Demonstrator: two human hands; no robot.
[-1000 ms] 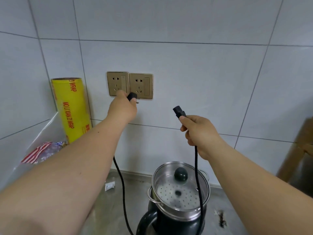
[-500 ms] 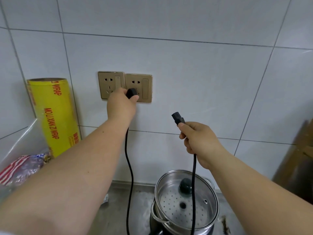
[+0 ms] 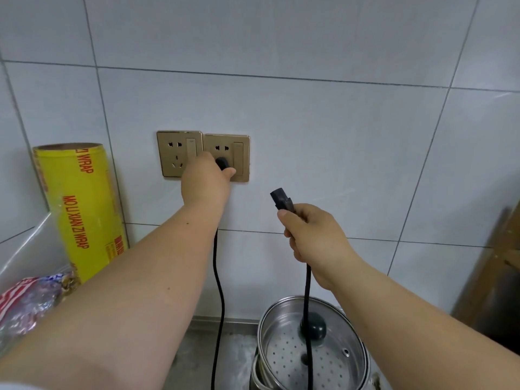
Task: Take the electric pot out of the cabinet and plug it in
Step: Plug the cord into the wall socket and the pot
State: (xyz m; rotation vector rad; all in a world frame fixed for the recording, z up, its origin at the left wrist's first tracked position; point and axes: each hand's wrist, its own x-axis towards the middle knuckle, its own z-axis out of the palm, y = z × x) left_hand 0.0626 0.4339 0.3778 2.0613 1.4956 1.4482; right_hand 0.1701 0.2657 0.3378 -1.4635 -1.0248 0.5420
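Left hand [image 3: 206,182] is up at the wall, fingers closed round the black plug [image 3: 222,163], pressing it vs the lower part of the right-hand socket [image 3: 227,157]. Can't tell if the pins are fully in. The left-hand socket [image 3: 180,153] sits just left of that hand, nothing plugged in it.

Right hand [image 3: 311,235] is lower and to the right, away from the wall, closed in a fist round the black cord [image 3: 308,282]. The appliance connector [image 3: 282,199] sticks up out of the top of that fist, free in the air, not joined to anything.

Cord runs down from each hand: one length drops straight below the left wrist, the other hangs from the right fist & passes in front of the pot.

Electric pot [image 3: 312,350] stands on the counter [image 3: 197,358] below the right hand, steel rim, glass lid w/ dark knob [image 3: 316,329], perforated steamer tray visible through it.

Far left of the left arm: yellow cling wrap roll [image 3: 76,209] upright vs the tiled wall [image 3: 309,108], w/ a plastic bag [image 3: 25,299] below it.
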